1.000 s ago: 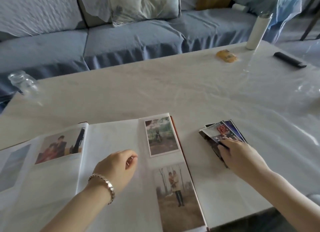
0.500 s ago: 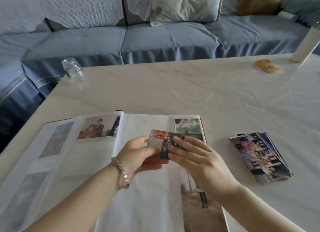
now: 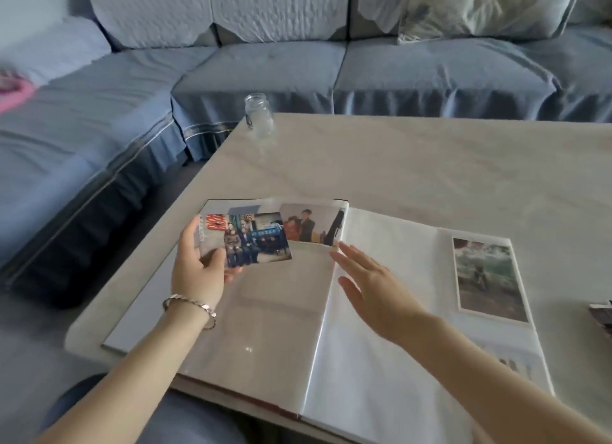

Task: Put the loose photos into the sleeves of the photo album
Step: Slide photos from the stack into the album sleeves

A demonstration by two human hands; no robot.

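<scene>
The photo album (image 3: 381,311) lies open on the pale table. My left hand (image 3: 198,268), with a silver bracelet at the wrist, grips a loose photo (image 3: 246,240) of seated people by its left end, above the album's left page. A sleeved photo (image 3: 309,225) sits at the top of that page, just right of the held one. My right hand (image 3: 371,281) hovers flat with straight fingers over the album's middle fold, holding nothing. Another sleeved photo (image 3: 485,274) fills the right page. The stack of loose photos (image 3: 603,317) is only a corner at the right edge.
A small glass jar (image 3: 259,115) stands near the table's far left corner. A blue sofa (image 3: 331,72) wraps around the back and left of the table (image 3: 430,165). Something pink (image 3: 13,91) lies on the sofa at far left.
The photo passed from both hands to my left hand alone and moved left over the left page. My right hand let go and opened flat. The view swung left.
</scene>
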